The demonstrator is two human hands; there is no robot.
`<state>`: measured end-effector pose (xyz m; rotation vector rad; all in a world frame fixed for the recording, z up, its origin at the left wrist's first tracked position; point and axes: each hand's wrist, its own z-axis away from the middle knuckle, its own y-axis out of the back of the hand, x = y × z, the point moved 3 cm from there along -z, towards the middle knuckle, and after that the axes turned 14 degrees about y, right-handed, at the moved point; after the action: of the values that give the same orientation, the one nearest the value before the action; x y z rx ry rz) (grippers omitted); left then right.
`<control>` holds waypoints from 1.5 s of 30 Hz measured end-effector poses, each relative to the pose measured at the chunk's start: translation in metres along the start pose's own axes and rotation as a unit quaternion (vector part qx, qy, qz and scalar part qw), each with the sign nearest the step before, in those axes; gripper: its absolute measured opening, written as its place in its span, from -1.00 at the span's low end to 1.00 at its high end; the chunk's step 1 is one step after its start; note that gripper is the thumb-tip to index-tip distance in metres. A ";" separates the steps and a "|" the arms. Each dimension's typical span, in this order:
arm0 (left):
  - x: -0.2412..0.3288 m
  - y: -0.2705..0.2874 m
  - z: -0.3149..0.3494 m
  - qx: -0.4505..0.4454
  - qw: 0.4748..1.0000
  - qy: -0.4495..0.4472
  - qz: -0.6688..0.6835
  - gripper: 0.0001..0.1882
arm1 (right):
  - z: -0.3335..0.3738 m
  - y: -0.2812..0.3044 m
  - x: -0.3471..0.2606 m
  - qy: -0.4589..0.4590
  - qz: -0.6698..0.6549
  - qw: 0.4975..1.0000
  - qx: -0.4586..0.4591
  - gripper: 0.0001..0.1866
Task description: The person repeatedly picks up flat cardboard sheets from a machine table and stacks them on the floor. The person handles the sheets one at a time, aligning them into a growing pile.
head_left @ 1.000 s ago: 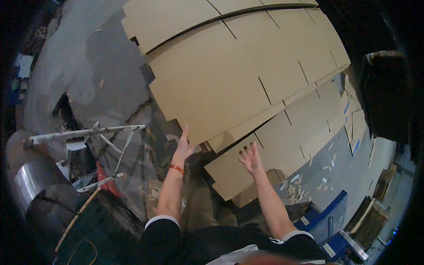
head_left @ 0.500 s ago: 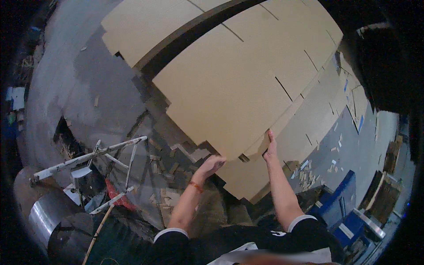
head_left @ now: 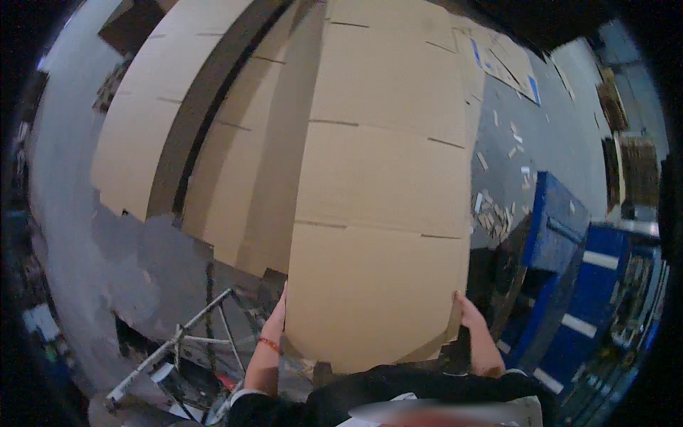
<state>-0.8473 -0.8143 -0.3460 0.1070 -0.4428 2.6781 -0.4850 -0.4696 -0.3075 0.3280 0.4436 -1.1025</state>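
A long slotted cardboard sheet (head_left: 377, 185), a flat box blank, stretches away from my body, its near end close to my waist. At its left edge my left hand (head_left: 279, 307), with a red band on the wrist, grips the board, the fingers partly hidden. My right hand (head_left: 464, 310) holds the opposite edge, thumb near the face and the other fingers mostly hidden. Left of the held sheet lie more slotted cardboard sheets (head_left: 231, 178), with the raised one's shadow across them.
Another cardboard stack (head_left: 142, 128) lies farther left across a dark gap. A white metal frame (head_left: 174, 345) stands at lower left. Blue metal equipment (head_left: 558, 228) is on the right, near cardboard scraps (head_left: 494, 215) scattered on the floor.
The sheet has come up off the stack and now runs lengthwise in front of me. My hands have moved apart and down to its two side edges. The view has swung right.
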 end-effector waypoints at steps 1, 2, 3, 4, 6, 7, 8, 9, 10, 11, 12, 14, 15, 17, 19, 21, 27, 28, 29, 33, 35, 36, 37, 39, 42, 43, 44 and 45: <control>-0.003 0.002 0.014 0.009 0.999 0.027 -0.034 -0.20 | 0.000 -0.006 0.024 -0.002 -0.046 0.998 -0.038 -0.38; -0.009 0.004 0.028 0.037 0.994 0.072 -0.071 -0.20 | -0.002 -0.010 0.046 -0.033 -0.084 0.996 -0.023 -0.35; -0.010 0.000 0.036 0.027 0.995 0.034 -0.094 -0.21 | -0.004 -0.013 0.061 -0.030 -0.102 0.994 -0.034 -0.32; -0.009 -0.002 0.047 0.043 0.992 0.024 -0.120 -0.22 | -0.008 -0.017 0.070 -0.043 -0.118 0.992 -0.029 -0.29; -0.013 -0.011 0.070 0.080 0.983 0.001 -0.166 -0.23 | -0.016 -0.028 0.081 -0.050 -0.117 0.991 -0.035 -0.23; -0.012 -0.018 0.083 0.096 0.978 -0.009 -0.186 -0.24 | -0.024 -0.036 0.082 -0.043 -0.100 0.993 -0.040 -0.19; -0.013 -0.029 0.093 0.119 0.971 -0.005 -0.207 -0.25 | -0.029 -0.039 0.085 -0.034 -0.087 0.995 -0.037 -0.16; -0.012 -0.040 0.111 0.155 0.950 -0.050 -0.267 -0.28 | -0.037 -0.052 0.090 -0.012 -0.089 0.994 -0.068 -0.14; -0.010 -0.053 0.116 0.176 0.941 -0.050 -0.285 -0.31 | -0.045 -0.057 0.097 -0.005 -0.090 0.993 -0.081 -0.13; -0.002 -0.063 0.123 0.180 0.934 -0.066 -0.301 -0.34 | -0.053 -0.064 0.104 0.031 -0.098 0.989 -0.105 -0.14; 0.000 -0.073 0.129 0.199 0.924 -0.080 -0.317 -0.38 | -0.061 -0.066 0.115 0.049 -0.084 0.989 -0.108 -0.16; -0.007 -0.099 0.137 0.193 0.914 -0.134 -0.332 -0.43 | -0.077 -0.053 0.133 0.080 -0.003 0.993 -0.091 -0.20; -0.017 -0.110 0.137 0.224 0.904 -0.127 -0.342 -0.45 | -0.084 -0.040 0.141 0.104 0.091 0.988 -0.068 -0.22; -0.049 -0.141 0.141 0.228 0.845 -0.126 -0.467 -0.44 | -0.088 -0.026 0.150 0.157 0.350 0.923 -0.002 -0.25; -0.078 -0.176 0.139 0.213 0.808 -0.130 -0.534 -0.38 | -0.081 -0.017 0.143 0.164 0.601 0.777 0.089 -0.27; -0.102 -0.214 0.139 0.154 0.784 -0.170 -0.577 -0.29 | -0.064 -0.023 0.126 0.232 0.405 0.884 0.043 -0.28; -0.135 -0.303 0.124 0.046 0.705 -0.235 -0.668 -0.19 | 0.051 0.004 0.014 0.169 -0.024 0.979 -0.107 -0.29; -0.139 -0.313 0.119 0.027 0.723 -0.227 -0.652 -0.20 | 0.074 0.012 -0.003 0.175 -0.061 0.973 -0.136 -0.29; -0.141 -0.322 0.115 0.027 0.708 -0.235 -0.665 -0.20 | 0.089 0.017 -0.021 0.250 -0.008 0.964 -0.093 -0.29; -0.153 -0.346 0.100 -0.115 0.798 -0.228 -0.546 -0.11 | 0.139 0.027 -0.055 0.479 0.170 0.861 0.022 -0.21; -0.157 -0.348 0.093 -0.090 0.750 -0.251 -0.605 -0.09 | 0.141 0.027 -0.058 0.465 0.267 0.835 0.123 -0.06; -0.158 -0.347 0.090 -0.081 0.723 -0.259 -0.635 -0.08 | 0.137 0.023 -0.059 0.440 0.310 0.835 0.114 -0.05; -0.157 -0.346 0.085 -0.095 0.723 -0.262 -0.632 -0.06 | 0.135 0.021 -0.057 0.402 0.350 0.838 0.115 -0.03; -0.156 -0.341 0.075 -0.119 0.714 -0.209 -0.658 -0.09 | 0.131 0.015 -0.059 0.394 0.375 0.831 0.115 0.03; -0.147 -0.334 0.064 -0.183 0.680 -0.152 -0.693 -0.17 | 0.136 0.006 -0.060 0.375 0.465 0.785 0.166 0.08; -0.144 -0.332 0.062 -0.200 0.657 -0.124 -0.716 -0.15 | 0.141 0.003 -0.058 0.368 0.466 0.787 0.170 0.15; -0.140 -0.330 0.061 -0.217 0.631 -0.094 -0.739 -0.14 | 0.145 -0.003 -0.056 0.353 0.484 0.785 0.160 0.17; -0.134 -0.330 0.062 -0.243 0.638 -0.099 -0.724 -0.20 | 0.149 -0.008 -0.053 0.322 0.503 0.786 0.157 0.19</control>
<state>-0.5872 -0.6035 -0.2099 0.3913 -0.6979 0.8904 -0.4852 -0.5010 -0.1526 1.1116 0.5732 0.0453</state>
